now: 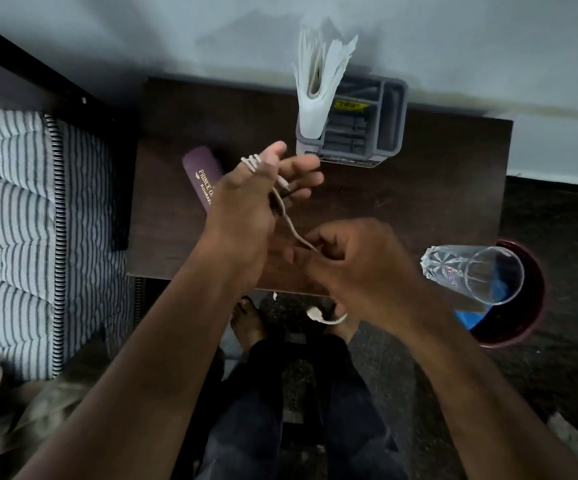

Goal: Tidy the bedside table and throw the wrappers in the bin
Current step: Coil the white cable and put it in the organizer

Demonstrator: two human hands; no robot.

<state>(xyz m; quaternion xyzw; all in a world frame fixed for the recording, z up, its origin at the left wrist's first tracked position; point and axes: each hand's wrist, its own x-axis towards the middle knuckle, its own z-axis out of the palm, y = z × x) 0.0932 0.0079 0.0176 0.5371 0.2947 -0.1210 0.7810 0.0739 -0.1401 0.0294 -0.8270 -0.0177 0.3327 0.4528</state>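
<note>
Over the dark wooden bedside table (436, 188), my left hand (246, 209) has a thin white cable (289, 225) looped several times around its thumb, fingers spread. My right hand (356, 261) pinches the same cable lower down, near the table's front edge. The cable's loose end with a small white plug (315, 315) dangles below my right hand. A purple case (200, 174) with gold lettering lies on the table, partly under my left hand. A round dark red bin (536, 306) stands on the floor at the table's right.
A grey desk organiser (389, 133) holding white folded papers (318, 81) stands at the table's back by the wall. A clear glass (477, 271) sits at the table's front right corner, above the bin. A striped mattress (21, 220) lies to the left. My bare feet are below.
</note>
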